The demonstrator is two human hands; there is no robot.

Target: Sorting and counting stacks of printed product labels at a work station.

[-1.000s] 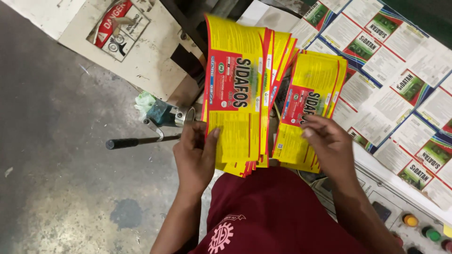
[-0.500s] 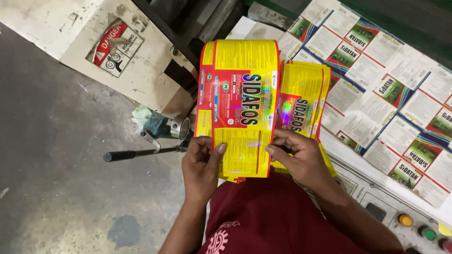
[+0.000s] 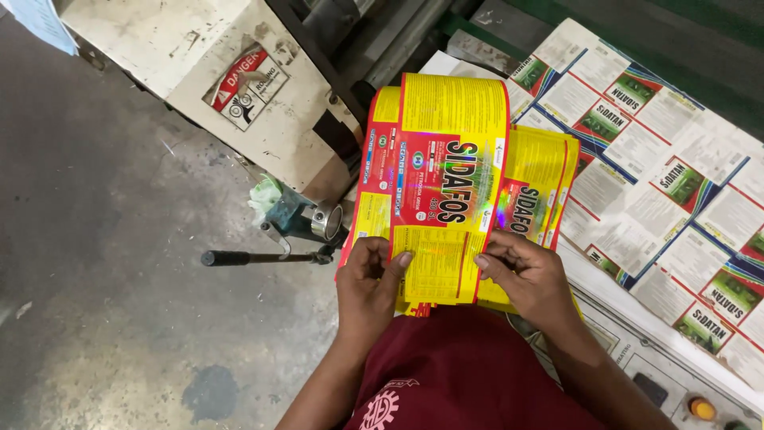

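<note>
Near the middle of the frame both hands close on a stack of yellow and red printed cartons (image 3: 446,183), flat and unfolded, held upright and fanned a little to the right; the left hand (image 3: 368,283) grips the lower left edge with fingers curled behind and the thumb pressed on the front sheet; the right hand (image 3: 527,271) pinches the lower right edge, fingertips on the front, thumb out of sight behind, so how tightly it clamps I cannot tell. The stack hangs over the join between floor and bench, just above the person's dark red shirt (image 3: 469,374).

The floor (image 3: 103,255) fills the left half of the frame; it is grey concrete, scuffed, with a dark stain towards the lower middle. At the upper left stands a cream machine housing (image 3: 191,48), worn and chipped, with a red and white warning label (image 3: 247,84) on its face; just below it, at centre left, sits a blue-green metal fitting (image 3: 290,215) with a black-handled lever (image 3: 255,257) lying level above the floor. Across the upper right spreads a large printed sheet (image 3: 668,159) of white, blue and green panels; under it, in the lower right corner, a pale control panel (image 3: 637,374) carries an orange button (image 3: 700,408).
</note>
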